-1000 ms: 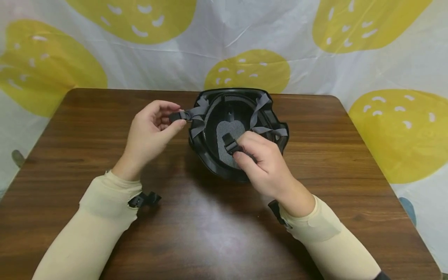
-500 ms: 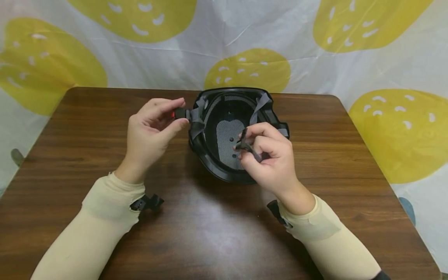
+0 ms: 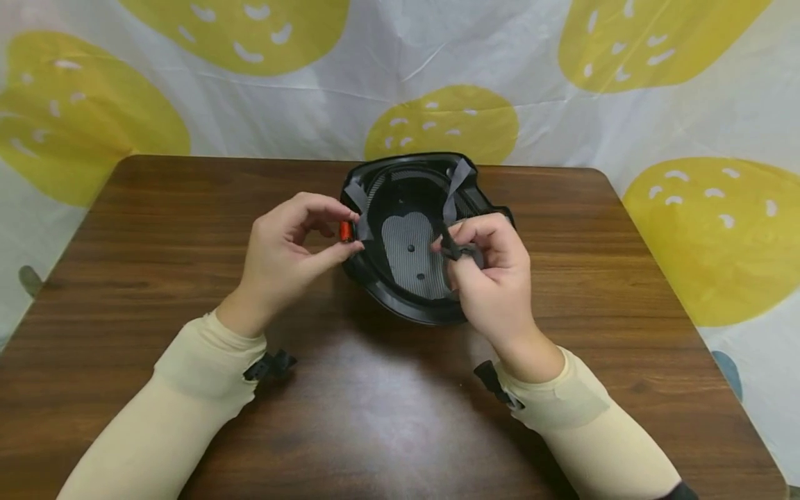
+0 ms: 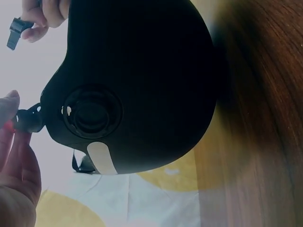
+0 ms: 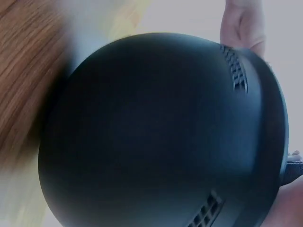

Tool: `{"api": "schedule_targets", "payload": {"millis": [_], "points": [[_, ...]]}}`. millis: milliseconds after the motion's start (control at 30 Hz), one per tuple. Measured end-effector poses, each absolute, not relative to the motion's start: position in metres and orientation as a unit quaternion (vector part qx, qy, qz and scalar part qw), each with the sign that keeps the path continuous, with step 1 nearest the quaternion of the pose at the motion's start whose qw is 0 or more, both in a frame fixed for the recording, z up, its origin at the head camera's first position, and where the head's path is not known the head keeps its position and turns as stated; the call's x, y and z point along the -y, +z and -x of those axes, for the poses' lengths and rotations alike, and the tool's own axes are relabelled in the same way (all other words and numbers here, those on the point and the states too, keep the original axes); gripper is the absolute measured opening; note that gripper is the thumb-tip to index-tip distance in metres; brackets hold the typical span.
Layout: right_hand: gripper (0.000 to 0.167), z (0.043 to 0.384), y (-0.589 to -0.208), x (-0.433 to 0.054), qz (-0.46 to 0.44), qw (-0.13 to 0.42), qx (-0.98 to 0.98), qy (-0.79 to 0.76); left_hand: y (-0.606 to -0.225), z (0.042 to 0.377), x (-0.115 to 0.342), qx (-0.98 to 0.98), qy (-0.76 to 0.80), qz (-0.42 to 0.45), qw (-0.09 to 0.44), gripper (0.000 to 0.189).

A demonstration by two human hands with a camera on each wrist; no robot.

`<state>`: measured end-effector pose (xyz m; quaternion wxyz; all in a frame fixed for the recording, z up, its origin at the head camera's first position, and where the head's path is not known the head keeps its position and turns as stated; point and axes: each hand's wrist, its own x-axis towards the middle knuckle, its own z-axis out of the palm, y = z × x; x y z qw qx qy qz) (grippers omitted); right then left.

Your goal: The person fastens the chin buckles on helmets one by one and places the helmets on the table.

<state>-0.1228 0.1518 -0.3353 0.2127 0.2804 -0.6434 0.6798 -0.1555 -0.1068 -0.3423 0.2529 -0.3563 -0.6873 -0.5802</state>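
A black helmet (image 3: 406, 309) lies upside down on the table, its padded inside facing up and grey straps along both sides. At its left rim, my left hand (image 3: 290, 253) pinches a buckle piece with a red part (image 3: 346, 231) between thumb and fingertips. Over the helmet's right side, my right hand (image 3: 494, 274) holds a black buckle piece (image 3: 459, 248) on its strap. The left wrist view shows the helmet's dark outer shell (image 4: 142, 94) and this black buckle piece (image 4: 15, 35) at the upper left. In the right wrist view the shell (image 5: 156, 132) hides most of both hands.
The brown wooden table (image 3: 387, 430) extends on all sides of the helmet. Behind it hangs a white cloth (image 3: 250, 118) with yellow shapes. Black wrist straps (image 3: 270, 364) stick out from the sleeves.
My left hand has moved right and down with its buckle piece, turning it so the red part shows. My right hand has shifted slightly right and its black buckle piece has turned.
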Motion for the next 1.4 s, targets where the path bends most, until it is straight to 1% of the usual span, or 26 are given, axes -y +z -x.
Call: {"api": "schedule_targets", "payload": {"millis": [67, 200, 333, 400, 500, 667, 767, 900, 1067, 1300, 1400], "points": [[0.018, 0.121, -0.334, -0.152, -0.254, 0.189, 0.643, 0.698, -0.342, 0.155, 0.106, 0.694, -0.564, 0.361, 0.264, 0.037], [0.033, 0.118, -0.33, -0.153, -0.201, 0.117, 0.616, 0.753, -0.343, 0.153, 0.101, 0.698, -0.529, 0.389, 0.284, 0.034], [0.04, 0.118, -0.329, -0.152, -0.18, 0.075, 0.597, 0.778, -0.346, 0.15, 0.092, 0.696, -0.499, 0.421, 0.299, 0.032], [0.039, 0.119, -0.329, -0.152, -0.177, 0.068, 0.616, 0.764, -0.347, 0.148, 0.088, 0.698, -0.486, 0.427, 0.306, 0.031], [0.034, 0.12, -0.329, -0.152, -0.175, 0.054, 0.655, 0.733, -0.349, 0.146, 0.084, 0.702, -0.476, 0.427, 0.313, 0.028], [0.018, 0.121, -0.332, -0.153, -0.187, 0.01, 0.702, 0.687, -0.352, 0.142, 0.077, 0.698, -0.479, 0.429, 0.315, 0.028], [0.014, 0.121, -0.334, -0.153, -0.197, -0.018, 0.718, 0.667, -0.352, 0.14, 0.073, 0.697, -0.479, 0.429, 0.317, 0.029], [0.014, 0.122, -0.336, -0.152, -0.199, -0.045, 0.725, 0.658, -0.353, 0.138, 0.071, 0.701, -0.476, 0.427, 0.316, 0.032], [0.017, 0.124, -0.337, -0.152, -0.196, -0.065, 0.727, 0.655, -0.354, 0.138, 0.071, 0.704, -0.473, 0.431, 0.309, 0.033], [0.019, 0.127, -0.338, -0.152, -0.188, -0.083, 0.727, 0.655, -0.355, 0.138, 0.072, 0.697, -0.464, 0.453, 0.305, 0.031], [0.019, 0.127, -0.339, -0.151, -0.181, -0.081, 0.729, 0.655, -0.356, 0.138, 0.073, 0.705, -0.456, 0.448, 0.307, 0.031]]}}
